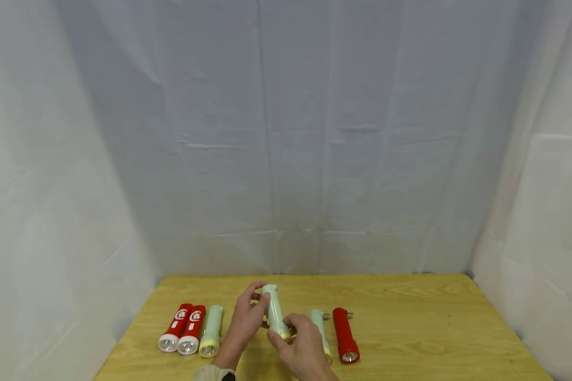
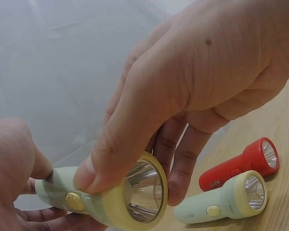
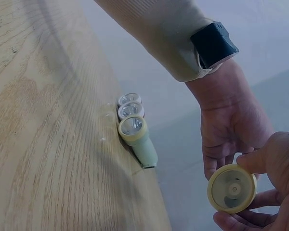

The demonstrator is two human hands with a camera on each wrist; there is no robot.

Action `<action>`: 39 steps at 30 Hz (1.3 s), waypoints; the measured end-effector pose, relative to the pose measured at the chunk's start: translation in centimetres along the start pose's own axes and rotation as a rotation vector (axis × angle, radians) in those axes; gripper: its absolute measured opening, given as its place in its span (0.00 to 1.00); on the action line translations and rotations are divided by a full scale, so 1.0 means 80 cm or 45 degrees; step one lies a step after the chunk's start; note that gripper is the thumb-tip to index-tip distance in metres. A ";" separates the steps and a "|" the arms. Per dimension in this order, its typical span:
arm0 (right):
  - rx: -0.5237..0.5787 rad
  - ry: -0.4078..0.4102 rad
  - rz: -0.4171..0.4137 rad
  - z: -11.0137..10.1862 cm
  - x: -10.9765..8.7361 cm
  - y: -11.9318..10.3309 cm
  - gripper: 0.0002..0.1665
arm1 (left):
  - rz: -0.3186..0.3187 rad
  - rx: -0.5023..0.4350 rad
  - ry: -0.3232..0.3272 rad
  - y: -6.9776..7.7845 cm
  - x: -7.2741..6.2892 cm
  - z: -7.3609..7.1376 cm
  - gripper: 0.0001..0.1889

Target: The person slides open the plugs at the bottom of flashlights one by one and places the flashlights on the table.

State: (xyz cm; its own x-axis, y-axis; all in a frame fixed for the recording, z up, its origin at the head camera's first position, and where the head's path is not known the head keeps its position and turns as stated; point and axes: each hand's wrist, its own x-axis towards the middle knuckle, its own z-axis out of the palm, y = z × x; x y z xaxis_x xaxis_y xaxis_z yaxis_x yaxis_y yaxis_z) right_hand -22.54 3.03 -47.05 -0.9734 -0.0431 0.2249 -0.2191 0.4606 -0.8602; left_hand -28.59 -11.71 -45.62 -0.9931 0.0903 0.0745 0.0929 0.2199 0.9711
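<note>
A pale green flashlight (image 1: 274,309) with a cream-yellow head ring is held up over the table by both hands. My left hand (image 1: 249,316) grips it near the tail end. At the lens end, my right hand (image 1: 307,346) pinches the head between thumb and fingers. The left wrist view shows its yellow switch (image 2: 74,201) on the side, close to the right thumb. Its round lens (image 3: 232,188) faces the right wrist camera. Close beside the right hand lies another pale green flashlight (image 1: 318,319), partly hidden by that hand, with a plain red flashlight (image 1: 345,333) next to it.
To the left, two red flashlights with white heads (image 1: 176,328) (image 1: 193,329) lie side by side, lenses toward me. A pale green flashlight (image 1: 213,327) lies right of them. The wooden table (image 1: 424,323) is enclosed by white sheeting (image 1: 295,159) at the back and sides.
</note>
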 end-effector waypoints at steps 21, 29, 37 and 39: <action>-0.025 0.017 0.009 0.000 -0.004 -0.004 0.16 | 0.008 -0.009 -0.023 0.001 0.000 -0.001 0.17; -0.005 0.000 0.014 0.001 -0.006 -0.004 0.16 | 0.018 -0.024 -0.059 0.003 -0.004 -0.004 0.18; -0.009 -0.002 0.040 0.003 -0.007 -0.008 0.16 | 0.027 -0.013 -0.105 0.007 -0.006 -0.008 0.19; -0.010 0.006 0.031 0.003 -0.007 -0.009 0.16 | 0.021 -0.017 -0.097 0.007 -0.007 -0.009 0.19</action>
State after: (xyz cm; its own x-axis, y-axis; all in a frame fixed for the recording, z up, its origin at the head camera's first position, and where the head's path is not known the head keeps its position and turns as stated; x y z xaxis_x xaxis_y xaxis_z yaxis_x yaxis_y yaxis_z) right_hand -21.84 2.50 -46.68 -0.9781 -0.0275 0.2062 -0.1948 0.4685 -0.8617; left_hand -28.00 -12.31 -44.95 -0.9830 0.1680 0.0736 0.1077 0.2045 0.9729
